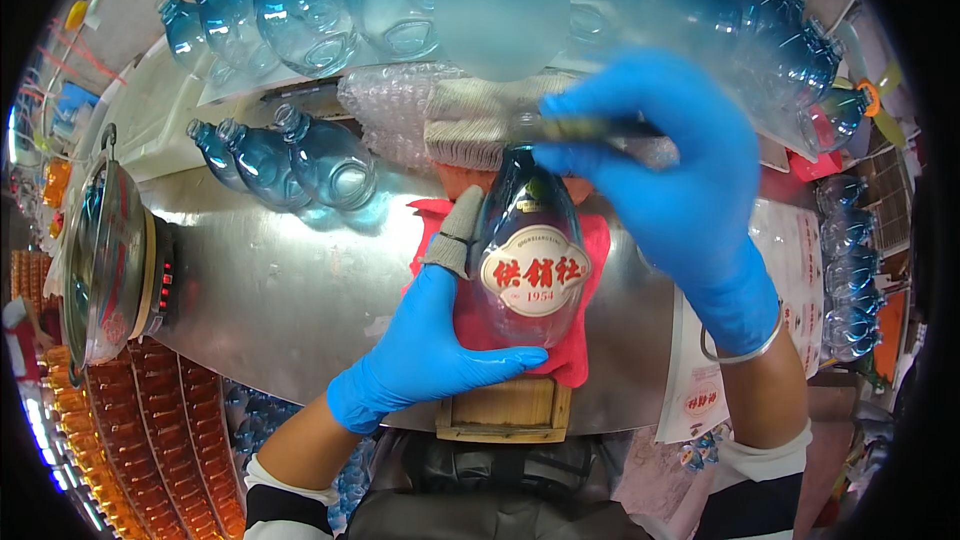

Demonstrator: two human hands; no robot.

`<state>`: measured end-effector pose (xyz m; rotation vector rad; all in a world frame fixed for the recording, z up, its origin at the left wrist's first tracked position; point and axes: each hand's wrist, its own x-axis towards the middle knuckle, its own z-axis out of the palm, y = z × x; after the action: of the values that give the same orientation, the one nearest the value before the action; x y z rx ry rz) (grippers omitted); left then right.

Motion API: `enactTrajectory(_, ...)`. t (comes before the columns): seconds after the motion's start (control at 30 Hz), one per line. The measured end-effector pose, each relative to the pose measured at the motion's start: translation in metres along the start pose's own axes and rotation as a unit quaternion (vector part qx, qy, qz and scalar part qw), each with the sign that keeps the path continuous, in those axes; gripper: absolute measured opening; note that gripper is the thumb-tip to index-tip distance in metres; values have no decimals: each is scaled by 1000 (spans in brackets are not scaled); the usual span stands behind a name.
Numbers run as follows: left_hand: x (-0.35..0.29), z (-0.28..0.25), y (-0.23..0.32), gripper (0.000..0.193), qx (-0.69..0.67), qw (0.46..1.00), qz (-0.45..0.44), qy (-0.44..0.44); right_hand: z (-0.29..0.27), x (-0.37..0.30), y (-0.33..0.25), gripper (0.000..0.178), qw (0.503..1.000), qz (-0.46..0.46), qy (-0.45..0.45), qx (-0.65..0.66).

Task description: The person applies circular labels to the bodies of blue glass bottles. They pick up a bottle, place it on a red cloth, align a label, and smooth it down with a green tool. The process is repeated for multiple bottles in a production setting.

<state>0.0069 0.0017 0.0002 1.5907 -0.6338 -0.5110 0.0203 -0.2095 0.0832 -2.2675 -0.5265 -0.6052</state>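
Note:
A dark blue-tinted glass bottle (530, 310) lies on a red cloth (592, 352) in front of me, neck pointing away. It bears a cream label with red lettering. My left hand (430, 330), in a blue glove with a grey cloth sleeve on one finger, cradles the bottle along its left side, the thumb across its base. My right hand (690, 160), also gloved in blue, pinches a dark, slim tool (600, 127) at the bottle's neck. Motion blurs the tool, so its kind is unclear.
Several blue glass bottles (335, 165) stand at the back left, with more on a shelf (400, 70) beyond. Ribbed grey cloth (465, 120) lies past the neck. A wooden block (505, 410) sits under the base. Label sheets (690, 380) lie right; a round clear-covered appliance (110, 260) stands left.

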Motion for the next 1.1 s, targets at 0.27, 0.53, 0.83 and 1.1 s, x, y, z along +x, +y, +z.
enactTrajectory(0.27, -13, 17, -8, 103, 72, 991, 57, 97, 15, -124, -51, 36, 969, -169, -41, -178)
enactTrajectory(0.53, -44, 23, -5, 70, 456, 876, 119, 98, -4, -112, -33, 28, 990, -102, 23, -90)
enactTrajectory(0.83, -53, 24, -5, 67, 449, 883, 110, 80, 6, -146, 11, 24, 995, -88, -32, 35)
enactTrajectory(1.1, -17, 11, -1, 74, 15, 992, 30, 122, 30, -139, 11, 21, 814, 266, 150, 494)
